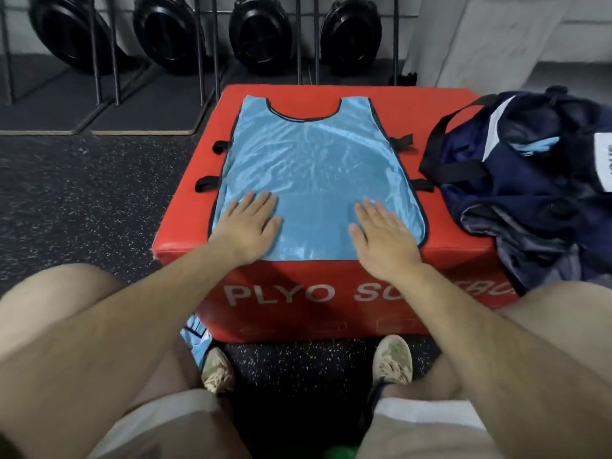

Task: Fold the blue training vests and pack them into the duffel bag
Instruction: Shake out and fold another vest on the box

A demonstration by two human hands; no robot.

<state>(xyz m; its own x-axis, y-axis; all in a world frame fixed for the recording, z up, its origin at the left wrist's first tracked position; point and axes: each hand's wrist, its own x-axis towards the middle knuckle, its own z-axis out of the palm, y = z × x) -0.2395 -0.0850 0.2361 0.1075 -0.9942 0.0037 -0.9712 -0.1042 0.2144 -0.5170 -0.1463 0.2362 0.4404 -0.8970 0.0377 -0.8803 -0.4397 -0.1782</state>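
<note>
A light blue training vest (314, 160) with dark trim lies flat and unfolded on top of a red plyo box (430, 104), neck hole away from me. My left hand (248, 223) presses flat on the vest's near left corner, fingers straight. My right hand (384, 236) lies flat on its near right part. A navy duffel bag (530, 187) sits open on the floor right of the box, with a bit of blue fabric (533, 145) showing inside. Another blue vest (197, 339) hangs by my left knee near the floor.
Black weight plates (261, 34) stand in a rack behind the box. Dark speckled rubber floor (82, 200) spreads to the left. My knees and shoes (394, 359) are close to the box's front face.
</note>
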